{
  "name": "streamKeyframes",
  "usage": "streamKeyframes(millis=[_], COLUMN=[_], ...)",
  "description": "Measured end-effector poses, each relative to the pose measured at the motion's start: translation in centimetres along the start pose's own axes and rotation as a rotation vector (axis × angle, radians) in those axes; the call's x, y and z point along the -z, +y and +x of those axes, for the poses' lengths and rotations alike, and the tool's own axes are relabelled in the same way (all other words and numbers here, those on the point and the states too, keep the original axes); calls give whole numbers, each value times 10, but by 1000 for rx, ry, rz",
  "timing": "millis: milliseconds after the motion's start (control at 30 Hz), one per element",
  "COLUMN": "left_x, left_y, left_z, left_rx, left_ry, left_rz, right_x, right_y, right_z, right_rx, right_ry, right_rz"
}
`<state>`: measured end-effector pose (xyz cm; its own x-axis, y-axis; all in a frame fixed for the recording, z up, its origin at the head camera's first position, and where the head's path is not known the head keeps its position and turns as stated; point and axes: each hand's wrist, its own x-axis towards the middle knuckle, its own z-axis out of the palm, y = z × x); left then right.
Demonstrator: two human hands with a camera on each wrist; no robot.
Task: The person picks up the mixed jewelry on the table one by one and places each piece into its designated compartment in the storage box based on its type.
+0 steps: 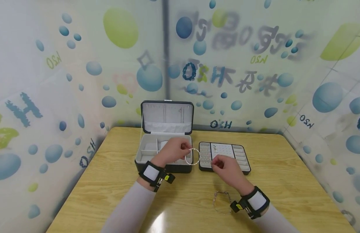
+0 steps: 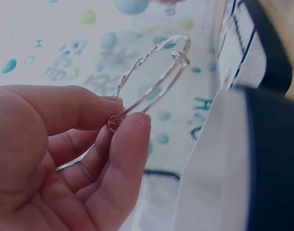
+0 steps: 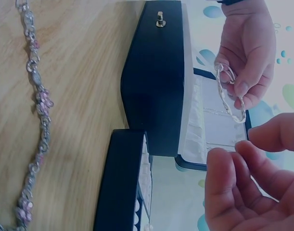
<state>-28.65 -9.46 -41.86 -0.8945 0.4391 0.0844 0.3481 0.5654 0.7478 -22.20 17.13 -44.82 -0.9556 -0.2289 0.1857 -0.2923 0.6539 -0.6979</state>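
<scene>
Bangle [image 2: 181, 58] at right edge of jewelry box [image 1: 182, 168], left hand [image 1: 173, 150] pinching its rim, seemingly to keep the loop clear
Right hand [image 1: 230, 170], right of the box, fingers loosely bent, holding nothing

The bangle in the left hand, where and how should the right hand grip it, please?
I'd pinch the bangle by its free rim, from the right: that thin arc juts toward the right hand, clear of the left hand.
</scene>
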Motion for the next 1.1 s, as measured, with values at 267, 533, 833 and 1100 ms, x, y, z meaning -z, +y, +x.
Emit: streamKeyframes(millis=[267, 533, 833, 1100], left_x=[34, 62, 79, 90], left_y=[-11, -25, -42, -59], left_z=[-7, -16, -22, -26], left_rx=[101, 182, 308, 416], left_ry=[101, 184, 239, 298], left_rz=[24, 32, 21, 46], right_x=[-5, -8, -16, -20], right_y=[-1, 0, -4, -8], right_z=[-1, -2, -5, -7], right_rx=[-6, -5, -1, 30], right_ry=[-38, -57, -95, -123], right_rz=[-5, -9, 33, 20])
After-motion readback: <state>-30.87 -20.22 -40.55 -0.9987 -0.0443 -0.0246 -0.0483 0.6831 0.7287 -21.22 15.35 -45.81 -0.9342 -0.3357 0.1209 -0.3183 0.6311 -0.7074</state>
